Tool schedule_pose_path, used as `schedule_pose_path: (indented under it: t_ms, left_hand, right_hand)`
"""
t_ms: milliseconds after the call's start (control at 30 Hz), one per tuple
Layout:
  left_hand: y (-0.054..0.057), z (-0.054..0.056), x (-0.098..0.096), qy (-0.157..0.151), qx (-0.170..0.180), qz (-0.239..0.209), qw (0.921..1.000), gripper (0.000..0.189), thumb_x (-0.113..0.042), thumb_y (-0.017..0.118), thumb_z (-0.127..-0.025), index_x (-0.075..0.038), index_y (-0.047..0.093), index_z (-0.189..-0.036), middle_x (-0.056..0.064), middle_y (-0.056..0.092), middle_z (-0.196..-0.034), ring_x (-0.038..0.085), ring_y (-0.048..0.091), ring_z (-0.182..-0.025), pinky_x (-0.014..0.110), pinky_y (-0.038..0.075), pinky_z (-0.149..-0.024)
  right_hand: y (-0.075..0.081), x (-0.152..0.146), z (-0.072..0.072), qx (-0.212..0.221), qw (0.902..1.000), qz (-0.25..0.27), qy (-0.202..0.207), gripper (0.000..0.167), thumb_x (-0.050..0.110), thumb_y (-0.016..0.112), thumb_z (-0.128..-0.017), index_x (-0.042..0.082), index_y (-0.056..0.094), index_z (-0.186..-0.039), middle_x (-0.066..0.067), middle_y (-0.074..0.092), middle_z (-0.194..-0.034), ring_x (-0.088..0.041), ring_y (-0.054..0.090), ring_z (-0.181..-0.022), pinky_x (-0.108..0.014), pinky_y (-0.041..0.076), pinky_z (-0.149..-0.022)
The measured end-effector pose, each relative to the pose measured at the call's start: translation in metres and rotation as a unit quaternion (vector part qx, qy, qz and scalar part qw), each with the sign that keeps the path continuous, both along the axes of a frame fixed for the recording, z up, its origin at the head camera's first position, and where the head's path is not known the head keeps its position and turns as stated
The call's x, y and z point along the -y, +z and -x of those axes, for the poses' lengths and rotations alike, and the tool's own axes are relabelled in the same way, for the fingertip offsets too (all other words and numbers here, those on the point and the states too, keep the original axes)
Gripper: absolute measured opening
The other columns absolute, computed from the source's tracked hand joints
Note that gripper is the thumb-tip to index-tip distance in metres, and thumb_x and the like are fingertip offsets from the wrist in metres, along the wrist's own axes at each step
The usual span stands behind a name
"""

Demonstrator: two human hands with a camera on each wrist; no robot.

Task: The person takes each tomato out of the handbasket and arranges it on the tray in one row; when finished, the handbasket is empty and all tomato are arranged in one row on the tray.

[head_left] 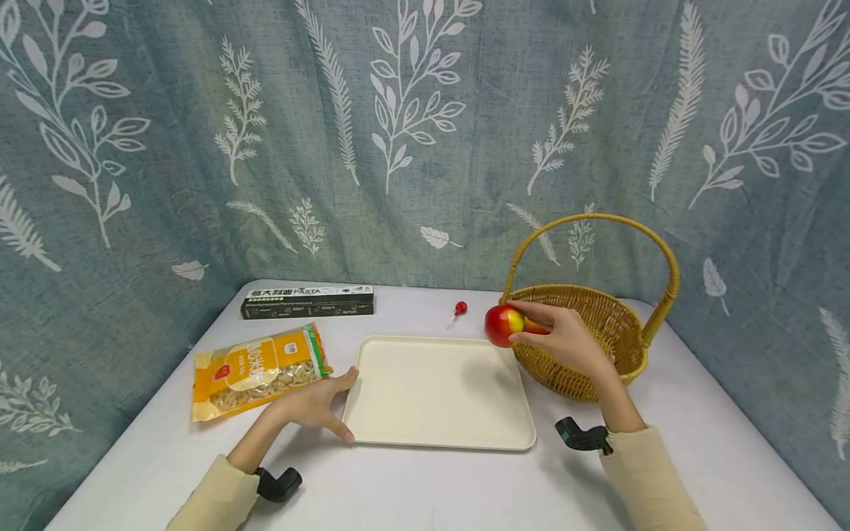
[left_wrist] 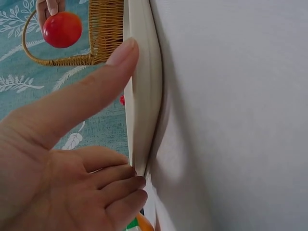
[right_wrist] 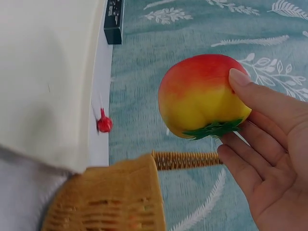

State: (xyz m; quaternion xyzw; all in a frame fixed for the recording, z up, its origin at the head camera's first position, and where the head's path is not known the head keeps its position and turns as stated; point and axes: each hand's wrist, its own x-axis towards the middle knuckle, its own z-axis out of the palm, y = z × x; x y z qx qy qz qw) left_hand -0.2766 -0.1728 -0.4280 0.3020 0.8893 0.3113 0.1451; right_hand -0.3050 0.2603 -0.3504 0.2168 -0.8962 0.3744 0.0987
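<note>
Bag point(head_left: 262, 369) on table point(head_left: 398, 494), box point(head_left: 308, 302) behind it. My left hand point(head_left: 313, 404) is spread, fingers touching the tray's point(head_left: 432, 398) left edge. Small red item point(head_left: 461, 308) behind tray. Fruit point(head_left: 499, 326) is in the air near tray's far right corner, pinched by my right hand's point(head_left: 564, 341) fingers. Basket point(head_left: 558, 375) at far right.

Tray point(head_left: 432, 391) between bag point(head_left: 259, 372) and basket point(head_left: 551, 370)
</note>
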Motion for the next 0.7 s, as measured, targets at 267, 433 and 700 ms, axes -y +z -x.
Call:
schedule_pose_path:
  t_ms: [267,433,700]
  left_hand:
    - [0.002,-0.001,-0.001,0.011,0.005,0.006,0.9999,0.112,-0.028,0.089,-0.067,0.017,0.022,-0.144,0.032,0.017,-0.152,0.042,0.021,-0.140,0.052,0.023,-0.112]
    - [0.001,-0.001,-0.001,0.014,0.003,0.006,0.9999,0.112,-0.028,0.089,-0.066,0.017,0.021,-0.144,0.032,0.017,-0.151,0.042,0.022,-0.140,0.051,0.023,-0.112]
    - [0.001,-0.001,-0.001,0.008,-0.004,0.006,0.9999,0.112,-0.028,0.089,-0.067,0.017,0.022,-0.144,0.033,0.018,-0.151,0.043,0.022,-0.140,0.052,0.024,-0.112]
  right_hand:
    - [-0.002,0.018,0.002,0.008,0.9988,0.032,0.037,0.058,0.028,0.079,-0.081,0.012,0.060,-0.133,-0.013,0.060,-0.130,-0.031,0.056,-0.120,-0.048,0.047,-0.096]
    - [-0.008,0.030,0.005,0.018,0.9976,0.041,0.053,0.059,0.030,0.079,-0.080,0.014,0.060,-0.133,-0.009,0.059,-0.132,-0.026,0.054,-0.123,-0.044,0.048,-0.096]
    - [-0.018,0.044,0.007,0.010,0.9969,0.029,0.073,0.058,0.029,0.079,-0.080,0.015,0.061,-0.133,-0.005,0.061,-0.130,-0.027,0.054,-0.123,-0.047,0.046,-0.098]
